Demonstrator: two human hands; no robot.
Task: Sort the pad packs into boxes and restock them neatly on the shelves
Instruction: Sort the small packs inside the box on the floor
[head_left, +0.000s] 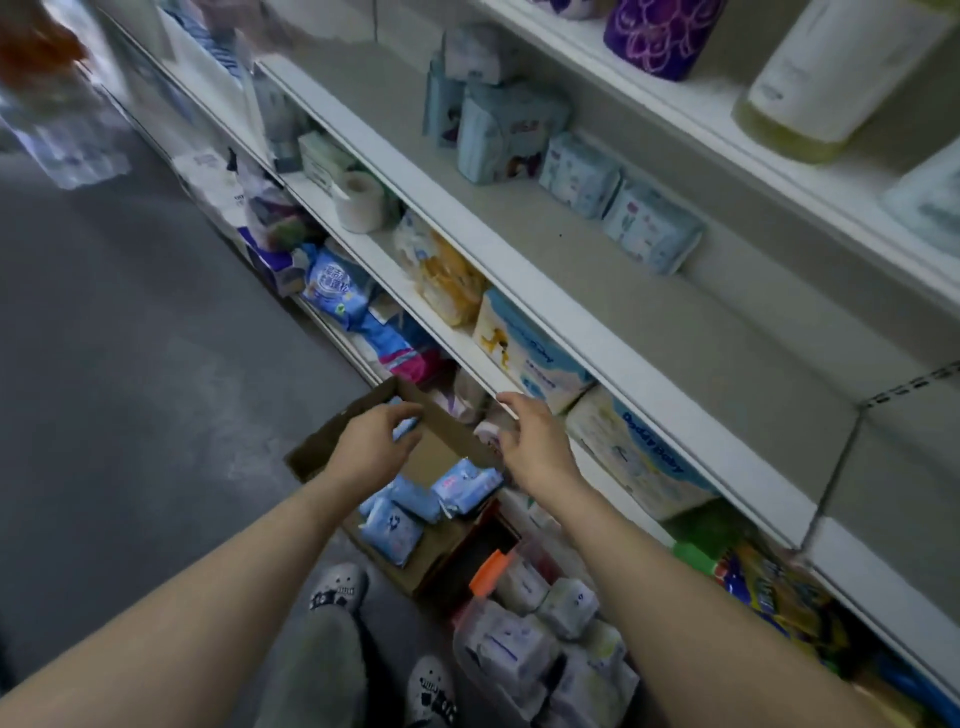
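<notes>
An open cardboard box (322, 447) stands on the floor by the shelving, with several blue pad packs (400, 525) lying in it. My left hand (371, 441) is over the box, its fingers and thumb curled round a small blue pad pack (404, 429) that is mostly hidden. My right hand (535, 441) hovers beside the box's far wall, just below the lower shelf's edge, fingers loosely bent and holding nothing. More light blue pad packs (579, 174) sit on the middle shelf (571, 322). White pad packs (519, 644) fill a container near my feet.
Diaper packs (530, 348) and a toilet roll (358, 202) are on the lower shelf. Bottles (826, 73) stand on the top shelf. Mixed packs (337, 291) crowd the bottom shelf. Grey floor (130, 364) spreads to the left. My shoes (337, 587) are beside the box.
</notes>
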